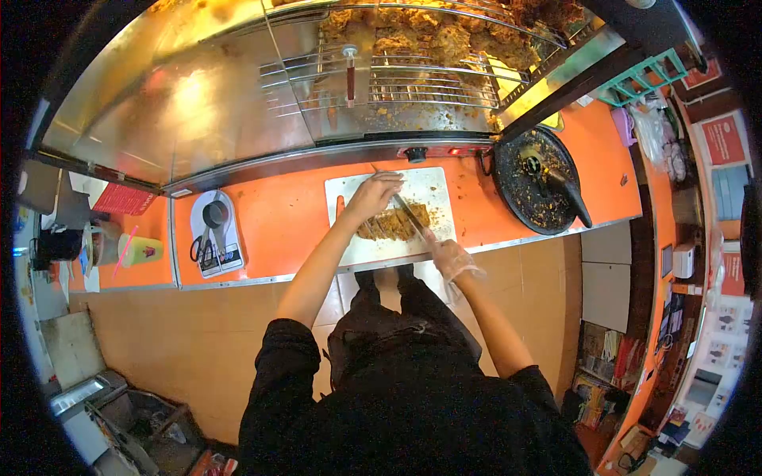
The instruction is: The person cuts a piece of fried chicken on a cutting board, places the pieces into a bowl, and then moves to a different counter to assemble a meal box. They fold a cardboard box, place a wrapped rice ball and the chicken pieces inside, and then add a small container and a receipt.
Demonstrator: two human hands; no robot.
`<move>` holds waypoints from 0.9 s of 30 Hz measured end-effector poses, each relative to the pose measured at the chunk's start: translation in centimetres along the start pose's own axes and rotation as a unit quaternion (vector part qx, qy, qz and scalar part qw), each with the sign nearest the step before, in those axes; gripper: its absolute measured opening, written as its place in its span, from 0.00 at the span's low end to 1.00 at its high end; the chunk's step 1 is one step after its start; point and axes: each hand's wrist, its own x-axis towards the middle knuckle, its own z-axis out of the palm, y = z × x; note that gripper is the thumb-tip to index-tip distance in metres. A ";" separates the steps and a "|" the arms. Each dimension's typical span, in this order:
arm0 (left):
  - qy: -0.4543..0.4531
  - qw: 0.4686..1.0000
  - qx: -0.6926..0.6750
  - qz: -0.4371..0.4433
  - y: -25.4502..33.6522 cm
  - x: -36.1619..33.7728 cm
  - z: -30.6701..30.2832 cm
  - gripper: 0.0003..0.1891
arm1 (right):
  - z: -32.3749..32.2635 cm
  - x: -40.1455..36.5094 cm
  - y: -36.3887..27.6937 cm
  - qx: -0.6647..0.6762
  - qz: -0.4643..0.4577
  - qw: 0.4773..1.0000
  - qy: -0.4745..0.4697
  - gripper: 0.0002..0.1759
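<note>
A white cutting board (429, 184) lies on the orange counter (278, 218). On it is a brown fried cutlet (383, 226), cut into strips. My bare left hand (371, 196) is closed over the cutlet's far end, and a thin metal tip sticks out past its fingers. My right hand (450, 255), in a clear glove, is at the board's near right corner. It grips a long knife (410, 214) whose blade slants across the cutlet.
A steel warming cabinet (238, 87) with wire racks of fried food (444, 36) runs behind the board. A round black pan (533, 182) with crumbs sits to the right. At left are a scale with scissors (213, 234) and a green cup (141, 251).
</note>
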 end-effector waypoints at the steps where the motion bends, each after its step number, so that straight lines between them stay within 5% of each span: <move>1: -0.049 0.998 -0.008 -0.029 0.1 -0.2 -0.3 0.14 | -0.2 0.1 0.5 0.000 0.006 1.000 -0.009 0.52; 2: -0.046 0.999 -0.002 -0.026 1.4 -0.4 -1.0 0.14 | -1.6 -1.6 0.5 -0.021 -0.026 0.999 0.004 0.52; 4: 0.103 0.992 -0.052 -0.051 4.6 -1.5 -1.6 0.21 | -4.1 -4.0 1.2 -0.032 -0.033 0.996 0.070 0.50; 6: 0.138 0.988 -0.024 -0.069 5.7 -3.4 -3.1 0.22 | -5.4 -3.1 4.0 -0.027 -0.008 0.993 0.114 0.49; 8: 0.197 0.975 0.027 -0.099 5.7 -5.9 -4.3 0.23 | -5.5 0.7 6.6 -0.136 -0.103 0.969 0.178 0.45; 12: 0.232 0.962 0.045 -0.138 5.8 -11.5 -5.3 0.21 | -4.6 3.3 5.8 -0.183 -0.141 0.946 0.226 0.39; 15: 0.278 0.946 0.062 -0.155 6.2 -14.8 -5.3 0.20 | -1.2 2.4 1.3 -0.197 -0.314 0.833 0.412 0.36; 17: 0.303 0.936 0.063 -0.168 6.6 -15.9 -4.8 0.19 | 0.1 -1.2 -5.0 -0.237 -0.430 0.795 0.358 0.32; 21: 0.323 0.924 0.047 -0.200 8.2 -17.4 -4.2 0.17 | 4.8 1.4 -6.9 -0.230 -0.516 0.718 0.406 0.28; 23: 0.321 0.920 0.051 -0.218 8.8 -18.3 -4.5 0.17 | 4.5 5.4 -5.5 -0.215 -0.467 0.814 0.270 0.27; 25: 0.335 0.912 0.057 -0.228 8.0 -20.0 -4.1 0.16 | 3.1 7.4 -4.6 -0.258 -0.479 0.796 0.265 0.24; 27: 0.352 0.905 0.058 -0.234 7.5 -20.8 -4.3 0.15 | 1.4 8.3 -4.4 -0.078 -0.538 0.815 0.200 0.22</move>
